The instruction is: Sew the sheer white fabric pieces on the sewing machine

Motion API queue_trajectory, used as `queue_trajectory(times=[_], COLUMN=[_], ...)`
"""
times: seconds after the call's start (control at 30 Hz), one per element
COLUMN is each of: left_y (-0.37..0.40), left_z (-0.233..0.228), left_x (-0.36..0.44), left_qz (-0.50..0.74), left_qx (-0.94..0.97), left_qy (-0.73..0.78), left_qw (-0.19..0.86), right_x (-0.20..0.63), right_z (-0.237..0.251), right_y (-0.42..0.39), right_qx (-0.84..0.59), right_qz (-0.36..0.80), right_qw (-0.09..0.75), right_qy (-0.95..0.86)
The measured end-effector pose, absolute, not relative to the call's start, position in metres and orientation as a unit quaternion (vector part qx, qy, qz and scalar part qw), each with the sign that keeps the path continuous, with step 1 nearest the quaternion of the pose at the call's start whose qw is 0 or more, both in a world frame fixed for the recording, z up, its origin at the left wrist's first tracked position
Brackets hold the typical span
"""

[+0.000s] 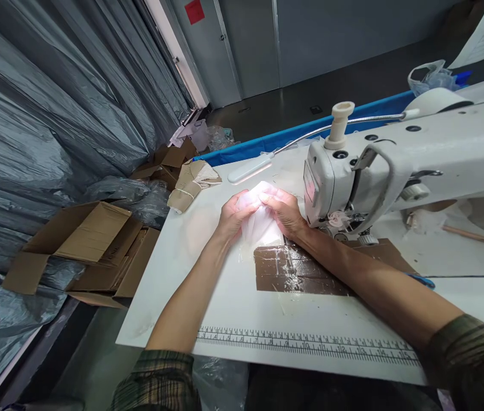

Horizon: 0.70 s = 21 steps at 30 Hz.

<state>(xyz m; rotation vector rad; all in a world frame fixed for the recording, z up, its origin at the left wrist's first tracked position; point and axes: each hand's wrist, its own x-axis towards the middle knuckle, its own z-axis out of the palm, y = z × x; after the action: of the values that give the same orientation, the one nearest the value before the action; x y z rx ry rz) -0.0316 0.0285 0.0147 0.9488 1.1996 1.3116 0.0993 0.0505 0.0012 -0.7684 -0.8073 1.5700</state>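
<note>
A piece of thin white fabric (261,228) is held up under the lamp light, its top edge bunched and its lower part hanging over the table. My left hand (234,214) pinches the fabric on its left side, fingers partly hidden behind it. On the other side, my right hand (283,210) grips it with the thumb pressed on top. Glare washes out the detail between the thumbs. Just right of my right hand stands the head of a white sewing machine (323,185). Below the hands lies a brown taped cardboard piece (297,274) on the table.
A lamp (250,170) on a bendable neck shines from behind the hands. The white table (173,285) bears a printed ruler (306,345) along its front edge. A tied bundle (190,185) sits at the back left corner. Open cardboard boxes (96,245) stand left of the table.
</note>
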Motion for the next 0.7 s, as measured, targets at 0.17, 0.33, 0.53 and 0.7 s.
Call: queue_trajectory(times=[0.17, 0.33, 0.53, 0.7], left_y=[0.033, 0.033, 0.021, -0.008], left_z=[0.008, 0.009, 0.03, 0.054], left_x=[-0.031, -0.031, -0.047, -0.056], left_qz=[0.557, 0.557, 0.494, 0.405], left_qx=[0.406, 0.437, 0.467, 0.506], left_qy=[0.498, 0.459, 0.515, 0.567], left_qw=[0.526, 0.538, 0.522, 0.508], right_x=[0.096, 0.095, 0.096, 0.121], right_z=[0.002, 0.003, 0.002, 0.01], right_y=[0.052, 0.05, 0.037, -0.012], right_qx=[-0.317, -0.307, -0.329, -0.352], right_qz=[0.679, 0.69, 0.717, 0.757], right_qw=[0.574, 0.571, 0.534, 0.466], right_qy=[-0.33, -0.322, -0.304, -0.292])
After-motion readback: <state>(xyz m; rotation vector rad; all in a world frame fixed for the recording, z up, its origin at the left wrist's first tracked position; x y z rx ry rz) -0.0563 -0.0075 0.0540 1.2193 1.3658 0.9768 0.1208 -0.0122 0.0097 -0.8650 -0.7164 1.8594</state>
